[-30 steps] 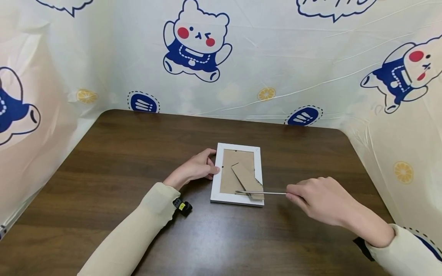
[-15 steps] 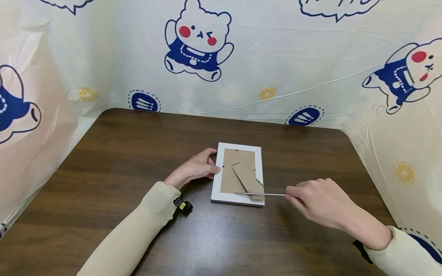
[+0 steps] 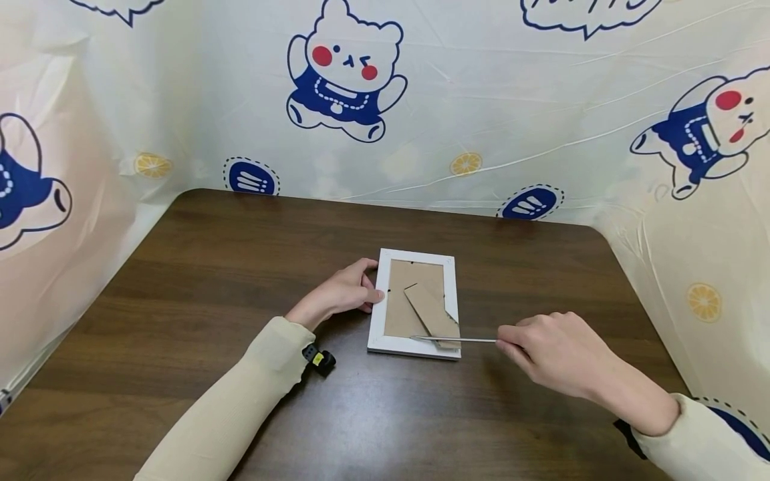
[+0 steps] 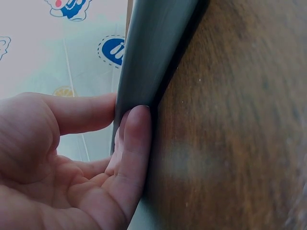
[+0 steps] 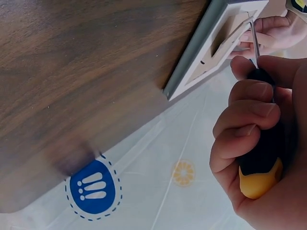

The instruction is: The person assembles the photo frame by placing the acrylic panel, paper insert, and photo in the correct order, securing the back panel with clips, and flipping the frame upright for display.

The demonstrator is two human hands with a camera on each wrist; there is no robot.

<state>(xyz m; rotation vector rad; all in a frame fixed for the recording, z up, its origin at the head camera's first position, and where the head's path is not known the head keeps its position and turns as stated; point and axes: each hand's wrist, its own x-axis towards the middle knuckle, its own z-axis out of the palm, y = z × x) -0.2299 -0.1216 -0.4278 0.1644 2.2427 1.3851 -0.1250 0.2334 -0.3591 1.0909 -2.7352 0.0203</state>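
Face down mid-bench, the light, probably fragile picture frame (image 3: pixel 415 304) is best steadied by its rigid rim, where the left hand (image 3: pixel 343 292) presses with relaxed fingers while the right hand (image 3: pixel 556 351) grips a screwdriver (image 3: pixel 454 339) at its backing.

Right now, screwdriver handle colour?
Black with a yellow end on the screwdriver, clearest in the right wrist view.

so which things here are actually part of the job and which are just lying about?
In use:
- picture frame, face down, cardboard back up
- screwdriver, tip on the frame's back near the stand flap
- left hand, steadying the frame's left edge
- right hand, gripping the screwdriver's black-and-yellow handle

Just there:
- wooden table
- cartoon-bear sheet hung around the table
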